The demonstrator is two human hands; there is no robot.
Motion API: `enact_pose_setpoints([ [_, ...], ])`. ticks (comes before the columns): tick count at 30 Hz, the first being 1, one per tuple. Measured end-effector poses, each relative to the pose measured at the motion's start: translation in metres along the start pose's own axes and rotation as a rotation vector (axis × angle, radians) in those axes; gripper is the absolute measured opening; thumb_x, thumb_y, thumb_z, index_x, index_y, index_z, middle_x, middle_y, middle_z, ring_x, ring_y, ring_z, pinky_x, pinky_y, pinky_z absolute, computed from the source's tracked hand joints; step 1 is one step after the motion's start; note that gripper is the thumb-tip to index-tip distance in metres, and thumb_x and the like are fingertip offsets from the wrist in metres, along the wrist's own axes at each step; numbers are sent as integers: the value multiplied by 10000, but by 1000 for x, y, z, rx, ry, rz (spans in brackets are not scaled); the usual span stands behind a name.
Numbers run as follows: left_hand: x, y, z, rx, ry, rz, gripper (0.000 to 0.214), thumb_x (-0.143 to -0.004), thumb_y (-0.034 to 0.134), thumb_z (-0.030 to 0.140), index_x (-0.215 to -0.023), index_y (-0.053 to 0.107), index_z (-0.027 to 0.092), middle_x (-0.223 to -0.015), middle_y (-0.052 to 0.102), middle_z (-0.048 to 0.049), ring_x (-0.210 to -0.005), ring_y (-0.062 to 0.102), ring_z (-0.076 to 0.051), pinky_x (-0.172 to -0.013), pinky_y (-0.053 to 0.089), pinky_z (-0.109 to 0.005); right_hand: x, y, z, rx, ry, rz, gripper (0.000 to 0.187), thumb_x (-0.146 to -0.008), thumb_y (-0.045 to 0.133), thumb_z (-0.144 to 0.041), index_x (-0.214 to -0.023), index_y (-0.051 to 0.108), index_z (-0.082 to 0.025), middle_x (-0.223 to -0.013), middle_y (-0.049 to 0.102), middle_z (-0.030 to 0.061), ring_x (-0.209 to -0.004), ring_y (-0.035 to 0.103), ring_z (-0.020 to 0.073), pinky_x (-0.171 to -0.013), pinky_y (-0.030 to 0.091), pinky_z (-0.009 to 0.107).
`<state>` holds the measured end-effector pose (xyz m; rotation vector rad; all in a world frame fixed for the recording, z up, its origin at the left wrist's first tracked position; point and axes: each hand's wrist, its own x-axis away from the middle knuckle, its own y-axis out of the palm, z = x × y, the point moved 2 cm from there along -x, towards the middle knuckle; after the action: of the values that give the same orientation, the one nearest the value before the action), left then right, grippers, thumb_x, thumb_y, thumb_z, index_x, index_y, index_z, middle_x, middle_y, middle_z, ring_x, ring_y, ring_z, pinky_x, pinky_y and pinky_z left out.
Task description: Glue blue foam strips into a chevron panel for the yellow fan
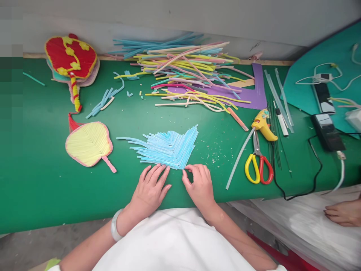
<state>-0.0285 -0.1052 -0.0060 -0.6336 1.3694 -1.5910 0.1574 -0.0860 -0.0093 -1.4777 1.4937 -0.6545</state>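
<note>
A blue panel of pipe cleaners (172, 148), laid side by side in a V pattern with uneven ends on the left, lies flat on the green table. My left hand (150, 186) rests palm down with its fingers stretched out, fingertips at the panel's lower edge. At the lower right corner, the thumb and index finger of my right hand (199, 184) come together in a pinch on the panel's edge. To the left lies a pale yellow fan (89, 144) with a pink rim and handle. Behind it is a red fan (70, 56) with yellow flowers.
A heap of coloured pipe cleaners (186, 71) lies at the back on a purple sheet (258, 86). On the right are a yellow glue gun (263, 124), scissors (257, 158), glue sticks (278, 98) and a black power bank (328, 131) with cables. Another person's hand (344, 212) shows at far right.
</note>
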Motion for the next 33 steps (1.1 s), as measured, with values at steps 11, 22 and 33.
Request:
enact_pose_setpoints([
  [11, -2, -1, 0, -1, 9, -8, 428, -984, 519, 293, -1382, 524, 135, -1338, 628, -137, -1273, 547, -274, -1117, 323, -461, 1, -1, 1, -18, 3, -16, 52, -948, 573, -211, -975, 611, -189, -860, 636, 56, -819, 558, 211, -763, 430, 352],
  [22, 0, 1, -1, 12, 24, -38, 474, -979, 528, 307, -1422, 488, 143, -1365, 610, -132, -1299, 523, -282, -1142, 283, -465, 0, -1, 1, -15, 4, -25, 59, -953, 574, -214, -977, 615, -179, -863, 636, 60, -824, 554, 211, -765, 429, 350],
  [33, -1, 1, -1, 41, 37, -25, 503, -960, 566, 330, -1415, 493, 129, -1349, 612, -145, -1282, 528, -299, -1135, 287, -482, 0, -1, 1, -22, -1, -13, 48, -954, 573, -212, -974, 606, -184, -862, 636, 57, -822, 551, 210, -759, 431, 352],
])
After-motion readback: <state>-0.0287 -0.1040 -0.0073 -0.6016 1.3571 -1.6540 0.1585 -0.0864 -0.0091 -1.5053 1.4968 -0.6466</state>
